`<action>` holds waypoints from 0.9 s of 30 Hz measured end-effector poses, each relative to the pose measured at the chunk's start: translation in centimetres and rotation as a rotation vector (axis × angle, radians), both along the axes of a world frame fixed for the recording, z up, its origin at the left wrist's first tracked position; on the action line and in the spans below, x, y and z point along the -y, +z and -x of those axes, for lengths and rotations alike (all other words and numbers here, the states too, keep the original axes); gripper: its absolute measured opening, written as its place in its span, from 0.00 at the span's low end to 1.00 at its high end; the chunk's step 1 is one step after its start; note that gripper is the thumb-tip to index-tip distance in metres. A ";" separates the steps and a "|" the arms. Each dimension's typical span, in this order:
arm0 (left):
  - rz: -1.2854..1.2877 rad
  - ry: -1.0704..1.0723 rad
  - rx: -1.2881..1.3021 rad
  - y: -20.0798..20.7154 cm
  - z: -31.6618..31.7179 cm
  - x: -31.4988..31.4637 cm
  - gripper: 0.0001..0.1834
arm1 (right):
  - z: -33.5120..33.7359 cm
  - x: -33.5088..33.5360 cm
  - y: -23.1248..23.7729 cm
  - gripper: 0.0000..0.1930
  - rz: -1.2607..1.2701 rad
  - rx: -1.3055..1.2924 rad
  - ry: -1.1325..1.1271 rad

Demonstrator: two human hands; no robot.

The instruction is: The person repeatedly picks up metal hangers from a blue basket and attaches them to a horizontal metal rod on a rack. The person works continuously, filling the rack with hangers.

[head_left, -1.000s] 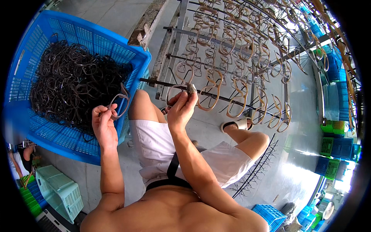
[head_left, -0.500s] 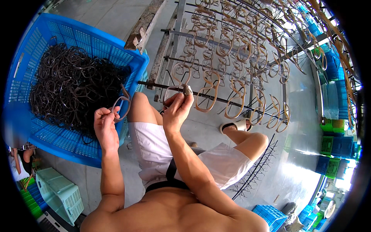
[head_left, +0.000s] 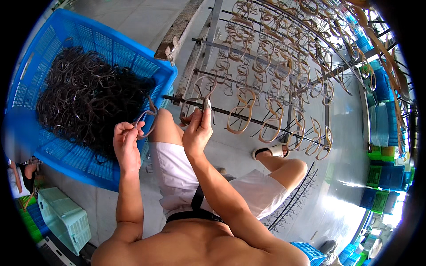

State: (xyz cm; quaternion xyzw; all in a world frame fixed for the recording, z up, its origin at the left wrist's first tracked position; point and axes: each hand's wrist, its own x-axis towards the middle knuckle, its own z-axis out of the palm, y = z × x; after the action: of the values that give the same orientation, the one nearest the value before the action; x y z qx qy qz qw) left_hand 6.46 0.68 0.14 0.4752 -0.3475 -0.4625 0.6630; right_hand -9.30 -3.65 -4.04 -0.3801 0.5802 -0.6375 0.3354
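Note:
My left hand (head_left: 128,144) is closed on a brownish eyeglass frame (head_left: 153,106), gripped by one rim beside the basket's near right corner. A blue plastic basket (head_left: 171,77) at the left holds a tangled heap of dark eyeglass frames (head_left: 88,93). To the right of it, my right hand (head_left: 197,135) pinches a second, tan eyeglass frame (head_left: 215,85) near its middle, at the left end of a dark metal rod (head_left: 220,109). White tape wraps one fingertip of that hand. Further along the same rod hang several tan eyeglass frames (head_left: 242,111).
A metal rack (head_left: 217,22) with more rods full of frames rises ahead, beside a worn wooden post (head_left: 177,35). A bare spiked rod (head_left: 293,195) lies on the floor at the right. A pale green crate (head_left: 66,221) stands lower left. Coloured crates (head_left: 386,177) line the right side.
My right hand and its frame have shifted slightly left towards the rod's end. The left hand still holds its frame by the basket. The whole view has shifted a little.

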 end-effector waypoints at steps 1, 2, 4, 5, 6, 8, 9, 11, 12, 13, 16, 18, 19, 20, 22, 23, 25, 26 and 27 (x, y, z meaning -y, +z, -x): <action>0.002 -0.002 0.003 0.0 -0.1 -0.1 0.06 | 0.1 0.0 -0.2 0.17 -0.021 -0.031 0.020; 0.002 0.002 0.002 0.0 -0.1 -0.1 0.05 | 0.4 0.0 -0.3 0.18 -0.041 -0.064 0.039; 0.001 0.009 -0.001 0.0 0.1 -0.2 0.05 | 0.8 0.1 -0.7 0.15 -0.042 -0.129 0.047; -0.001 0.013 -0.006 0.0 0.2 -0.2 0.05 | 1.0 0.1 -0.8 0.12 -0.022 -0.160 0.033; -0.002 0.017 -0.011 0.0 0.3 -0.1 0.05 | 1.1 0.1 -0.9 0.10 -0.001 -0.191 0.019; 0.012 0.022 -0.002 0.2 0.5 -0.1 0.06 | 1.3 0.0 -0.7 0.11 -0.023 -0.205 0.035; 0.028 0.025 0.013 0.4 0.6 -0.1 0.07 | 1.5 0.0 -0.3 0.11 -0.029 -0.212 0.055; 0.034 0.023 0.021 0.6 0.7 -0.1 0.08 | 1.6 0.0 0.2 0.12 -0.042 -0.201 0.084; 0.024 0.020 0.015 0.7 0.8 -0.2 0.09 | 1.7 -0.1 0.4 0.12 -0.049 -0.183 0.095; 0.014 0.017 0.009 0.8 0.9 -0.2 0.10 | 1.7 -0.2 0.5 0.12 -0.056 -0.166 0.105; 0.019 0.006 -0.003 0.9 1.2 0.0 0.11 | 2.0 0.0 -0.4 0.14 -0.052 -0.210 0.087; 0.019 0.009 -0.006 0.8 1.4 0.0 0.11 | 2.0 0.0 -0.3 0.14 -0.044 -0.155 0.076; 0.020 0.011 -0.008 0.9 1.5 0.0 0.10 | 2.0 0.0 -0.2 0.14 -0.040 -0.128 0.070; 0.026 0.002 -0.004 0.9 1.6 0.0 0.10 | 2.2 0.0 -0.3 0.14 -0.033 -0.158 0.055; 0.039 -0.016 0.004 1.1 1.9 -0.2 0.10 | 2.6 0.1 -0.6 0.12 -0.018 -0.219 0.024; 0.039 -0.012 0.003 1.1 1.9 -0.2 0.10 | 2.6 0.2 -0.5 0.12 -0.025 -0.224 0.031; 0.038 -0.003 0.001 1.2 2.0 -0.2 0.10 | 2.8 -0.2 -0.2 0.17 -0.055 -0.120 0.109; 0.040 0.000 -0.014 1.3 2.1 -0.2 0.09 | 2.9 -0.5 0.0 0.20 -0.069 -0.068 0.146; 0.042 0.004 -0.030 1.4 2.1 -0.2 0.09 | 3.1 -1.0 -0.1 0.20 -0.037 -0.006 0.144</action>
State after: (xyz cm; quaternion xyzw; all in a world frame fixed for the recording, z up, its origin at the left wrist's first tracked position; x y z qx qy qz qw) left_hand 4.35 0.90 1.49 0.4549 -0.3463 -0.4610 0.6787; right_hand -12.37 -2.69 -4.11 -0.4165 0.5640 -0.5997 0.3858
